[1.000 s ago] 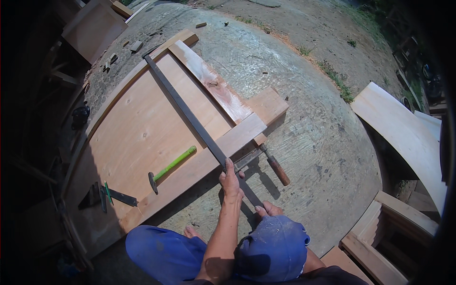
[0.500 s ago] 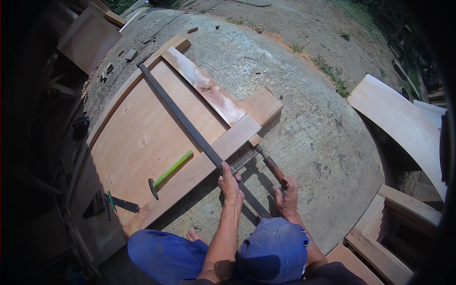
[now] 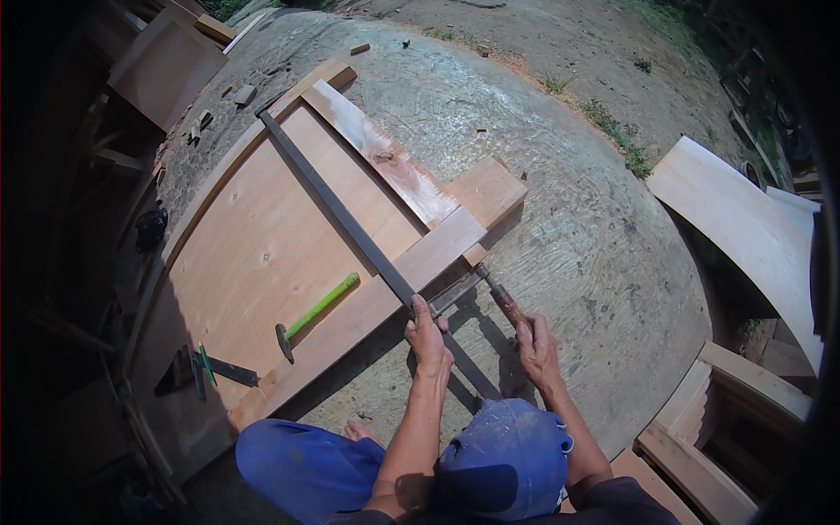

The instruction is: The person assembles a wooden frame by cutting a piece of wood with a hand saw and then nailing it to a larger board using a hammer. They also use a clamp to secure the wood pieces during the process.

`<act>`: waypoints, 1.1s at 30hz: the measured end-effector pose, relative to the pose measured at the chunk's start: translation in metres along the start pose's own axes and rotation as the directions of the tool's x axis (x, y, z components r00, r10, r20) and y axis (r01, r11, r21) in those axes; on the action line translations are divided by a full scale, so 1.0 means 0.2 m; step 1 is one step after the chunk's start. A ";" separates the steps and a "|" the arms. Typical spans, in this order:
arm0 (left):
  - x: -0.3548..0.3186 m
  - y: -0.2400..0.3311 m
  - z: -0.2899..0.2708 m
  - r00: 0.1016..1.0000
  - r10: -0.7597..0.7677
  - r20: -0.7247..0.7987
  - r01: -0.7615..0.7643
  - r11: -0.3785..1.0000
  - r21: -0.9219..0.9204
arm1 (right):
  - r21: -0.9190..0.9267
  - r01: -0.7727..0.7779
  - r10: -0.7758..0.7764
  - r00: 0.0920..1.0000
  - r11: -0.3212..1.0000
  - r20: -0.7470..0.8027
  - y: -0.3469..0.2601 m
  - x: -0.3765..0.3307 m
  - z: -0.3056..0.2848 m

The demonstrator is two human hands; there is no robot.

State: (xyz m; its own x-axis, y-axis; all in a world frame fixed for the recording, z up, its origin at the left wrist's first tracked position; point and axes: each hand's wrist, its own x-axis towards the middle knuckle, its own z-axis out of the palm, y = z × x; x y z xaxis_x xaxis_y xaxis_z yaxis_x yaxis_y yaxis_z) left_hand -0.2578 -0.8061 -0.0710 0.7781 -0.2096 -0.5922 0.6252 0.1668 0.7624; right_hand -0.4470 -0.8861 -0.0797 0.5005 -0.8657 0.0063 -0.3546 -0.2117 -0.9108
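Observation:
A long dark metal bar clamp (image 3: 337, 210) lies across a framed wooden panel (image 3: 236, 232). My left hand (image 3: 427, 337) is closed around the clamp's bar, just off the near frame edge. To its right, my right hand (image 3: 537, 350) wraps the end of the clamp's brown wooden handle (image 3: 505, 302). A small wood block (image 3: 475, 255) sits between the clamp's screw end and the frame. On the panel, left of my hands, rests a hammer with a bright green handle (image 3: 322, 309). Further left lie a dark square (image 3: 232, 373) and a green pencil (image 3: 206, 361).
Wood offcuts (image 3: 246, 94) are scattered on the concrete (image 3: 577, 262) beyond the panel's far side. At the right, a pale curved sheet (image 3: 739, 232) leans above wooden frames (image 3: 700, 455). My blue-clothed knees (image 3: 503, 455) are close below my hands.
My right hand has shifted slightly up along the clamp handle, its fingers now wrapped round the handle's end. My left hand keeps its hold on the bar. The view has shifted a little.

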 end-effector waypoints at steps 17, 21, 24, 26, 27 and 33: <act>-0.01 0.04 0.00 1.000 -0.006 -0.012 0.006 1.000 0.026 | -0.593 0.226 -0.044 0.951 0.773 0.306 -0.25 0.23 0.06; -0.05 0.03 0.03 1.000 0.024 0.011 -0.025 0.999 0.023 | -0.177 -0.007 0.085 0.896 0.984 0.436 -0.17 0.33 0.01; 0.00 0.02 0.01 1.000 0.011 0.004 -0.011 0.998 0.058 | 0.089 -0.280 0.166 0.766 0.956 0.621 -0.07 0.43 -0.02; 0.00 0.00 0.01 1.000 0.002 0.009 -0.003 0.996 0.089 | 0.044 -0.092 0.053 0.838 0.995 0.543 -0.06 0.41 -0.02; -0.01 0.01 0.01 1.000 -0.003 0.005 0.002 0.994 0.106 | -0.042 0.077 -0.049 0.881 0.996 0.470 -0.07 0.39 0.00; 0.00 -0.02 -0.01 0.996 0.081 0.047 -0.084 0.995 0.053 | -0.503 0.104 0.045 0.960 0.858 0.276 -0.15 0.31 0.11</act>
State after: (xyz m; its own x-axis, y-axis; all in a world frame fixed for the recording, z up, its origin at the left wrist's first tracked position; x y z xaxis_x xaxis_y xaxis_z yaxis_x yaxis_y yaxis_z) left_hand -0.2600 -0.8056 -0.0744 0.8225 -0.2405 -0.5154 0.5538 0.1321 0.8221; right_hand -0.3881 -0.9235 -0.0620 0.6825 -0.7156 -0.1487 -0.6494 -0.5004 -0.5726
